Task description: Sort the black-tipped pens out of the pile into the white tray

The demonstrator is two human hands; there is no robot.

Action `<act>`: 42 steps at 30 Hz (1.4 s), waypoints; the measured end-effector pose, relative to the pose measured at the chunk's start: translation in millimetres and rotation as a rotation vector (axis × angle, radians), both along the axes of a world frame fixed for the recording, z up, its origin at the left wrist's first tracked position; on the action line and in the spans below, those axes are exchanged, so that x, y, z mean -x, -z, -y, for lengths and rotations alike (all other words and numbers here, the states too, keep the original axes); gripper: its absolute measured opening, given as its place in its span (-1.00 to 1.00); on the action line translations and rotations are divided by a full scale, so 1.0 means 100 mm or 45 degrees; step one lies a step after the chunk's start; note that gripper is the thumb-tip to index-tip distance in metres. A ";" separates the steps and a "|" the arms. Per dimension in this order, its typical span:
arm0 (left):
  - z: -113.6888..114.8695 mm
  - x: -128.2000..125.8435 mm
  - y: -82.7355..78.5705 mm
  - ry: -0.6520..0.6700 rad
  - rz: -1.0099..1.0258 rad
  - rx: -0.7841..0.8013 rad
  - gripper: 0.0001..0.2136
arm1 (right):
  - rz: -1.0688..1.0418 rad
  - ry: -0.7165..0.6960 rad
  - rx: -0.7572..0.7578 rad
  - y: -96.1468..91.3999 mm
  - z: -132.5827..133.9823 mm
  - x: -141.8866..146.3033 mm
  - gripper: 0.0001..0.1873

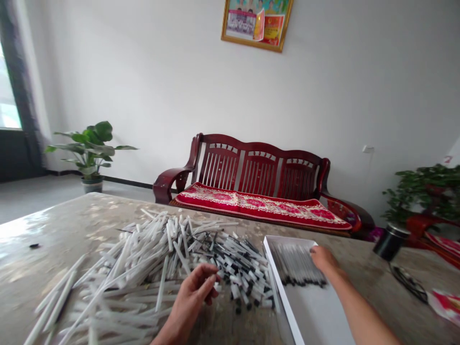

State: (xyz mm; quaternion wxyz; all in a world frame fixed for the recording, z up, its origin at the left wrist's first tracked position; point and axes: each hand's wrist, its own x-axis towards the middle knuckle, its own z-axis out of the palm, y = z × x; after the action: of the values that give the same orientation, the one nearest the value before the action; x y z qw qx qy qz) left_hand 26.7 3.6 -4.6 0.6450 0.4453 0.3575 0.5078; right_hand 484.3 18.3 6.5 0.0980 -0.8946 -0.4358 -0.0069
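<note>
1. From my remote seat, the head camera shows me the left hand (197, 290) low in the middle of the view, its forearm rising from the bottom edge, back of the hand toward me, fingers curled and the thumb laid near the index finger.
2. The left grip is loosely closed in shape, but I cannot tell whether it pinches anything; a small white piece (217, 287) shows at the fingertips, and I cannot make out if it is held or lies behind.
3. I see the right hand (325, 261) reaching in from the lower right, its bare forearm slanting up and leftward across the right side of a shallow white open box (316, 309).
4. The right fingertips are at the far right end of a row of slim clear tubes with black ends (298, 263) lying side by side inside the box; blur and the hand itself keep me from telling whether that grip is spread or pinching.
5. Left of the box, I have a heap of short white pieces with black tips (247, 278), partly overlapped by a larger pile of long translucent white tubes (140, 261), all on the grey-brown stone-patterned table (61, 232).
6. The box's near end and both forearms run out of my view at the bottom; the nearest tubes are smeared.
</note>
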 end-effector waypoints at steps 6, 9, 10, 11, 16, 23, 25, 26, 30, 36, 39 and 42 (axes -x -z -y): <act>0.24 0.01 -0.03 0.194 -0.391 -0.467 -0.84 | -0.002 -0.066 -0.030 -0.15 0.08 0.08 -0.73; 0.38 0.04 -0.06 0.396 -0.668 -0.909 -0.90 | -0.007 -0.179 -0.142 -0.32 0.06 0.42 -0.68; 0.41 0.05 -0.05 0.483 -0.734 -1.010 -0.88 | -0.050 -0.275 -0.242 -0.37 0.05 0.62 -0.67; 0.44 0.05 -0.04 0.534 -0.790 -1.100 -0.87 | -0.153 -0.398 -0.344 -0.42 0.06 0.87 -0.67; 0.53 0.02 0.00 0.512 -0.915 -1.352 -0.87 | -0.601 -1.038 -0.345 -0.50 0.24 2.40 -0.73; 0.46 -0.05 0.08 0.495 -1.073 -1.557 -0.91 | -0.270 -1.397 -0.079 -0.39 0.23 3.66 -0.77; 0.40 -0.10 0.21 0.516 -1.109 -1.588 -0.92 | -0.152 -1.421 -0.001 -0.36 0.16 3.79 -0.82; 0.37 -0.13 0.27 0.523 -1.114 -1.588 -0.93 | -0.104 -1.426 0.042 -0.35 0.14 3.84 -0.83; 0.30 -0.18 0.40 0.551 -1.090 -1.628 -0.85 | 0.002 -1.416 0.206 -0.36 0.09 3.85 -0.91; 0.30 -0.07 0.14 0.258 -1.183 -1.318 -0.98 | -0.008 -1.227 0.178 -0.52 0.14 3.32 -0.88; 0.26 -0.01 0.02 -0.048 -1.131 -1.148 -0.88 | -0.152 -1.101 0.081 -0.58 0.23 2.97 -0.87; 0.21 0.04 -0.02 -0.267 -1.173 -1.074 -0.70 | -0.295 -1.028 0.047 -0.57 0.35 2.75 -0.89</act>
State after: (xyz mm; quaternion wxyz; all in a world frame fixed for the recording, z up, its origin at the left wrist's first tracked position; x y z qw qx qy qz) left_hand 22.9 -17.8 -2.4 0.1408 0.7966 0.4093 0.4220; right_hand 209.6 -16.7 63.3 0.1251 -0.6486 -0.7375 0.1405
